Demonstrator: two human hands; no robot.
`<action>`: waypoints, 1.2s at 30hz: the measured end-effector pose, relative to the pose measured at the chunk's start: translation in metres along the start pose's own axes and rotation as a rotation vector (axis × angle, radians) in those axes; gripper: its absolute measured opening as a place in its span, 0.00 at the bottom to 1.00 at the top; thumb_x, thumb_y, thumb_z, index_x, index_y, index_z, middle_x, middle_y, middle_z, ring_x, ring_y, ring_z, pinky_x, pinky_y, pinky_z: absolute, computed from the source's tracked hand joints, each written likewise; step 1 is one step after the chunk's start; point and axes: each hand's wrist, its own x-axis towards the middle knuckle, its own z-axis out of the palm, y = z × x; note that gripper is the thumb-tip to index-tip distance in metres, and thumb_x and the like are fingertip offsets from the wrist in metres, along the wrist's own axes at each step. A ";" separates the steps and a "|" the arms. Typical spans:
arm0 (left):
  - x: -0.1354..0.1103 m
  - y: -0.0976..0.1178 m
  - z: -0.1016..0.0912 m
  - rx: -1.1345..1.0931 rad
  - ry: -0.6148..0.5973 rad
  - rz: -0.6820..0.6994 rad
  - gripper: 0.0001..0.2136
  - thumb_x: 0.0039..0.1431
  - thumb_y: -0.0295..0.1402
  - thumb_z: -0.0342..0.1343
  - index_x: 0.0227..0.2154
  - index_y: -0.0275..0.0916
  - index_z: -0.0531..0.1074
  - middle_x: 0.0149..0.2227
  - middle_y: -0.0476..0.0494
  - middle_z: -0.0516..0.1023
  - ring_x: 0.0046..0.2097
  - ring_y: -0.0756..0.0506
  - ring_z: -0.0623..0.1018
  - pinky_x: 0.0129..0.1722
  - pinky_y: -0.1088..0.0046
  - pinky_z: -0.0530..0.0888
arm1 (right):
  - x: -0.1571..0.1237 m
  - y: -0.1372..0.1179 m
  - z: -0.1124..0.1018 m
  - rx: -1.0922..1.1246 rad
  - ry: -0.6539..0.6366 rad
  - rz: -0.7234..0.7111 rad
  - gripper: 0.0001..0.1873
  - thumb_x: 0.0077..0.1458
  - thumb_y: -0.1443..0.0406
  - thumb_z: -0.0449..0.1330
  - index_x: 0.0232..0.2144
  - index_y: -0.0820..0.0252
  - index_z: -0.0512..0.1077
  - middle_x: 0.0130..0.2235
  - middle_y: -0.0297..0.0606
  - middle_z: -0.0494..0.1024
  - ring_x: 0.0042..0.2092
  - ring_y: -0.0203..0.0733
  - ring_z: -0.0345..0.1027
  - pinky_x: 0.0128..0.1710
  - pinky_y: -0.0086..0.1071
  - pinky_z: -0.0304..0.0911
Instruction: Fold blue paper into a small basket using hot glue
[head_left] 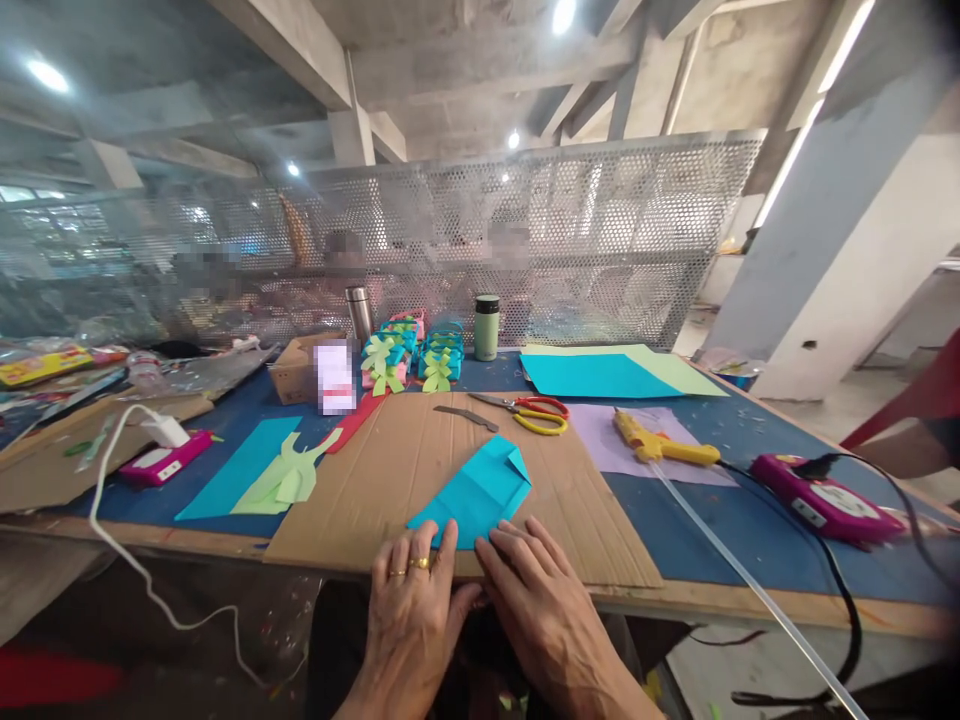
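Note:
A folded sheet of turquoise paper [472,490] lies on a corrugated cardboard sheet [360,500] in front of me, with a small flap turned up at its right corner. My left hand [414,590], with two gold-coloured rings, presses its outstretched fingertips on the paper's near edge. Beside it, my right hand [529,585] lays its extended fingers along the near right edge. Both thumbs point inward, near the table edge. Beyond the paper are scissors [536,412] with red and yellow handles and a dark flat blade-like strip [466,416].
At right, a yellow glue gun [660,443] with a long clear stick rests on purple paper [600,440], near a magenta power strip [825,497]. Green paper cut-outs [281,480] lie left. A green tumbler [486,328] and small decorated turquoise items [441,355] stand behind, before a perforated screen [600,240].

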 end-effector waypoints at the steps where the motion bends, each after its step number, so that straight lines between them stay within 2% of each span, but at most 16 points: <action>1: 0.000 0.001 0.001 -0.004 0.006 -0.001 0.19 0.69 0.41 0.49 0.53 0.36 0.76 0.49 0.35 0.78 0.47 0.37 0.74 0.49 0.56 0.65 | 0.000 0.000 0.000 0.001 -0.004 -0.001 0.18 0.69 0.65 0.49 0.56 0.62 0.71 0.50 0.46 0.78 0.55 0.50 0.70 0.57 0.52 0.65; 5: -0.001 0.003 0.006 -0.050 0.009 0.015 0.18 0.71 0.39 0.47 0.53 0.36 0.75 0.48 0.38 0.81 0.49 0.38 0.75 0.51 0.55 0.63 | 0.000 0.000 -0.001 -0.003 -0.008 -0.010 0.18 0.69 0.64 0.49 0.56 0.62 0.70 0.50 0.47 0.78 0.55 0.50 0.70 0.58 0.51 0.65; 10: -0.006 -0.001 0.011 -0.076 0.049 0.055 0.18 0.69 0.39 0.51 0.57 0.40 0.72 0.47 0.40 0.82 0.48 0.40 0.77 0.52 0.58 0.63 | 0.003 0.000 -0.002 -0.009 0.041 -0.009 0.18 0.68 0.65 0.49 0.55 0.61 0.71 0.48 0.46 0.79 0.53 0.48 0.72 0.57 0.49 0.67; 15: -0.008 -0.004 0.017 -0.060 0.089 0.089 0.17 0.66 0.45 0.54 0.54 0.51 0.75 0.47 0.44 0.83 0.47 0.41 0.78 0.49 0.58 0.62 | 0.006 0.002 -0.001 -0.034 0.075 -0.045 0.17 0.66 0.66 0.50 0.53 0.61 0.72 0.45 0.43 0.80 0.50 0.46 0.74 0.55 0.44 0.68; 20: -0.007 -0.007 0.016 -0.052 0.072 0.093 0.17 0.63 0.47 0.57 0.53 0.53 0.76 0.47 0.45 0.83 0.47 0.40 0.78 0.49 0.57 0.62 | 0.006 0.003 0.001 -0.045 0.116 -0.048 0.17 0.66 0.67 0.51 0.52 0.61 0.73 0.45 0.42 0.81 0.50 0.46 0.74 0.56 0.44 0.66; 26: 0.000 -0.004 0.008 -0.033 0.089 0.122 0.18 0.60 0.48 0.60 0.49 0.50 0.79 0.46 0.44 0.83 0.47 0.38 0.76 0.49 0.57 0.63 | 0.004 0.005 0.004 -0.047 0.133 -0.070 0.17 0.67 0.67 0.50 0.53 0.63 0.73 0.45 0.42 0.80 0.51 0.45 0.73 0.57 0.42 0.65; 28: 0.002 0.000 0.006 -0.012 0.068 0.131 0.19 0.59 0.49 0.61 0.49 0.45 0.79 0.47 0.43 0.82 0.49 0.37 0.75 0.50 0.58 0.64 | 0.003 0.004 0.004 -0.040 0.121 -0.060 0.18 0.68 0.67 0.48 0.53 0.64 0.72 0.46 0.44 0.80 0.52 0.46 0.73 0.58 0.44 0.63; 32: 0.000 0.006 0.007 0.026 0.023 0.218 0.21 0.60 0.46 0.61 0.48 0.35 0.79 0.45 0.42 0.82 0.45 0.40 0.75 0.48 0.62 0.67 | 0.002 0.003 0.004 -0.014 0.109 -0.032 0.18 0.69 0.64 0.48 0.53 0.62 0.73 0.47 0.42 0.80 0.52 0.45 0.72 0.60 0.43 0.61; 36: -0.003 0.007 0.007 0.006 0.026 0.227 0.20 0.62 0.44 0.60 0.48 0.32 0.78 0.45 0.42 0.81 0.46 0.41 0.75 0.48 0.63 0.67 | 0.002 0.001 0.004 0.009 0.109 -0.012 0.18 0.70 0.64 0.47 0.53 0.62 0.72 0.47 0.41 0.80 0.53 0.44 0.72 0.60 0.42 0.60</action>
